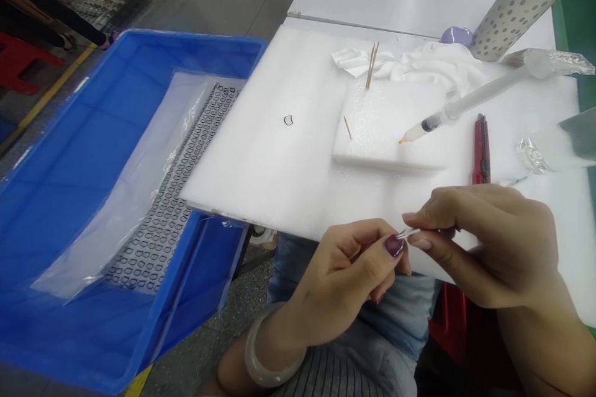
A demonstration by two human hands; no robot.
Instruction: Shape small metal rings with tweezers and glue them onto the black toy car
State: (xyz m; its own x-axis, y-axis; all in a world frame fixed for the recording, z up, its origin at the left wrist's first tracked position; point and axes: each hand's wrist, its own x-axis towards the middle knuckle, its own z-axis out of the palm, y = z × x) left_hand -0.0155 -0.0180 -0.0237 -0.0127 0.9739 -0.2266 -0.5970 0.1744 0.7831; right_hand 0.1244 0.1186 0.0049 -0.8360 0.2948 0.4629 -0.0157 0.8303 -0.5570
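Just above the front edge of the foam-covered table, my left hand (354, 270) and my right hand (493, 239) meet fingertip to fingertip. Thumb and forefinger of my right hand pinch a small, thin whitish piece (410, 232) whose end touches my left thumb. My left fingers are pinched together too, and what they hold is hidden or too small to name. On the white foam sheet (261, 161) lies a small dark-outlined shape (288, 120). A syringe (479, 99) with an orange tip rests on a raised foam block (386, 118).
A red utility knife (481, 149) lies right of the block. Toothpicks (372, 66) stand upright in it, beside crumpled white cloth (433, 65). Farther back are a purple object (457, 36) and a dotted cylinder (521, 6). At left, a blue bin (93, 130) holds a patterned sheet (172, 217).
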